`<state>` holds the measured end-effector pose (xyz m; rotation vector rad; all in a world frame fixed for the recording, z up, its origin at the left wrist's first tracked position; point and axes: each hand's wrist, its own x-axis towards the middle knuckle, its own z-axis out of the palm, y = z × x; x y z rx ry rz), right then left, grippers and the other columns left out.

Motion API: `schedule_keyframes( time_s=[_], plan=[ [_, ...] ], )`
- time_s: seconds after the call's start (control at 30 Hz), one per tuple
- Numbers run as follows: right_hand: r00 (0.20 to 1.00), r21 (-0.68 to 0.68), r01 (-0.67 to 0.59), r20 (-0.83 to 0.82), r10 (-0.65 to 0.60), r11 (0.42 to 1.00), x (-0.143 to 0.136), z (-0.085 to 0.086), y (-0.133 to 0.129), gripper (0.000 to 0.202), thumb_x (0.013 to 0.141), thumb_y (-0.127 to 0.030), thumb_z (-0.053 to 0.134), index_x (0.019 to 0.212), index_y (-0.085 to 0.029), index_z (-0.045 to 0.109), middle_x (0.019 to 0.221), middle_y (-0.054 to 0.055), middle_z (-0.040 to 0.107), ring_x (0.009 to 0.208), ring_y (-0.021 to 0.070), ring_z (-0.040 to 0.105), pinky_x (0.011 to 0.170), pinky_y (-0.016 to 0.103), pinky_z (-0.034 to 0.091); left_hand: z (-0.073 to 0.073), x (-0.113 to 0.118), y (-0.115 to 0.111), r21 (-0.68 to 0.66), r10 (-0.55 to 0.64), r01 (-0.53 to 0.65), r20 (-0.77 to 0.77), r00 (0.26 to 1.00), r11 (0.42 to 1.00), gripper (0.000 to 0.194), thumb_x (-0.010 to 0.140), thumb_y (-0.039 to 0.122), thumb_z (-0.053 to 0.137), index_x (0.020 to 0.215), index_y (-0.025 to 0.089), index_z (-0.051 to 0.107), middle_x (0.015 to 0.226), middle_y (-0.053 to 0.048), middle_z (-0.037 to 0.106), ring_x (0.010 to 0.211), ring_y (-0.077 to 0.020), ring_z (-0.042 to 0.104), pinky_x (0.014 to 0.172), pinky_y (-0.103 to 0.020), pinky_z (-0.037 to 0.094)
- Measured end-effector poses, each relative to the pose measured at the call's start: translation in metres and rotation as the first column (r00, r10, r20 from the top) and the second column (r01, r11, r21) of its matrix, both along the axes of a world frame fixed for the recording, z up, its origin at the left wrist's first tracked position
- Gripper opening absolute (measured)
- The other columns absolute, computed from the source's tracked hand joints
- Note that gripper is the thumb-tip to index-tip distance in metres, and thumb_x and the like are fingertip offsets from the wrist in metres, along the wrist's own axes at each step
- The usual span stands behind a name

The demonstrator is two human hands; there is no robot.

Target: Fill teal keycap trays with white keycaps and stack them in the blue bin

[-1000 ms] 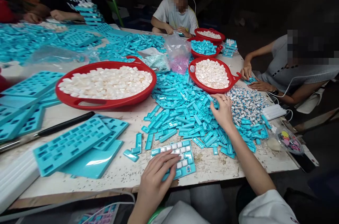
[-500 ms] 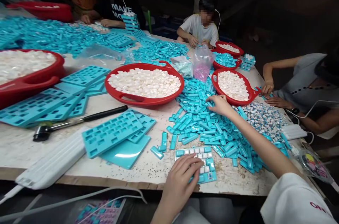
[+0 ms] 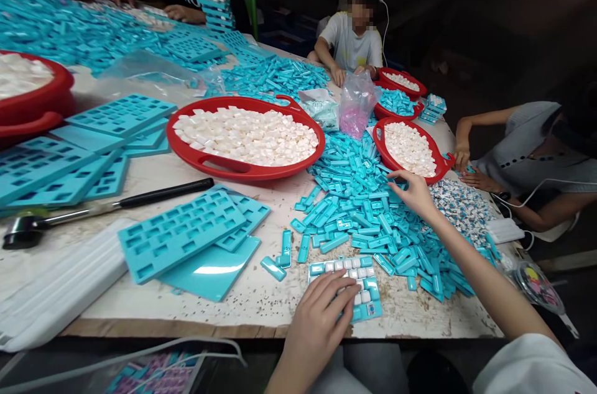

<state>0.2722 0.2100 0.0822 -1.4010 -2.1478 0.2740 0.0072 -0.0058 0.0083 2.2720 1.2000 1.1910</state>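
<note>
At the near left, a long white bar (image 3: 69,288) lies on the table (image 3: 196,310), with a black-headed mallet (image 3: 163,194) just beyond it. To its right, blue perforated plates (image 3: 181,233) overlap a smooth blue sheet (image 3: 217,271), and beyond them stands a large red basket (image 3: 242,174) of white keycaps (image 3: 247,136). At the near edge, right of the plates, the left hand (image 3: 321,313) rests on a small blue-and-white keyboard (image 3: 372,289), its fingers bent and slightly spread. Farther right, the right hand (image 3: 415,194) reaches over a heap of blue pieces (image 3: 364,220), thumb and forefinger extended; whether they pinch a piece I cannot tell. A smaller red basket (image 3: 438,162) sits just beyond that hand, and small white-and-blue parts (image 3: 461,204) spread to its right.
</note>
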Motion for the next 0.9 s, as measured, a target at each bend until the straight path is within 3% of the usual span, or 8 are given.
schedule_keyframes(
  time_s=[0.2,0.37,0.5,0.63,0.77,0.9],
  plan=[
    [0.918,0.032,0.042,0.393,-0.051,0.999,0.011,0.007,-0.006,0.035,0.089,-0.01,0.05,0.109,-0.023,0.076,0.113,0.006,0.074,0.107,0.0281,0.066,0.097,0.043,0.042,-0.001,0.0,-0.001,-0.013,-0.001,0.001,0.005,1.0,1.0,0.027,0.1,0.013,0.049,0.115,0.024,0.068,0.111,-0.005,0.075,0.114,-0.0234,0.069,0.101,-0.045,0.056],
    [0.821,0.063,0.099,0.558,-0.117,0.993,0.013,0.007,-0.006,0.046,0.086,-0.001,0.047,0.112,-0.025,0.076,0.114,0.007,0.074,0.109,0.0282,0.062,0.096,0.044,0.036,-0.002,0.0,-0.001,-0.011,0.007,-0.007,0.014,1.0,1.0,0.028,0.1,0.015,0.049,0.116,0.025,0.069,0.11,-0.005,0.075,0.113,-0.0236,0.069,0.1,-0.045,0.057],
    [0.778,0.103,0.111,0.61,-0.151,0.988,0.01,0.002,-0.008,0.039,0.09,-0.009,0.05,0.116,-0.024,0.074,0.116,0.01,0.073,0.111,0.0307,0.059,0.095,0.045,0.036,-0.002,0.0,0.0,0.004,-0.001,0.001,0.018,1.0,1.0,0.028,0.1,0.013,0.049,0.118,0.026,0.067,0.111,-0.004,0.075,0.113,-0.0232,0.069,0.099,-0.044,0.057],
    [0.793,0.145,0.092,0.588,-0.161,0.985,0.009,-0.002,-0.013,0.035,0.093,-0.019,0.055,0.126,-0.022,0.068,0.12,0.011,0.072,0.113,0.0315,0.059,0.095,0.045,0.037,-0.003,0.0,0.001,0.023,-0.01,0.01,-0.001,1.0,1.0,0.028,0.1,0.012,0.049,0.117,0.025,0.066,0.112,-0.004,0.075,0.113,-0.0233,0.069,0.098,-0.045,0.057],
    [0.81,0.195,0.103,0.553,-0.196,0.975,0.016,0.001,-0.016,0.041,0.092,-0.01,0.051,0.127,-0.022,0.068,0.116,0.01,0.073,0.108,0.0292,0.062,0.094,0.042,0.037,-0.002,-0.001,0.001,0.037,-0.01,0.01,-0.014,1.0,0.999,0.028,0.1,0.012,0.049,0.117,0.026,0.066,0.112,-0.003,0.075,0.113,-0.0237,0.069,0.097,-0.046,0.057],
    [0.802,0.199,0.136,0.552,-0.226,0.971,0.028,0.008,-0.018,0.04,0.088,-0.004,0.048,0.11,-0.022,0.075,0.111,0.009,0.075,0.103,0.0287,0.061,0.092,0.043,0.037,-0.001,-0.002,0.002,0.044,-0.008,0.009,-0.02,1.0,0.999,0.027,0.1,0.012,0.049,0.117,0.026,0.065,0.112,-0.003,0.075,0.113,-0.0233,0.069,0.096,-0.044,0.057]
  ],
)
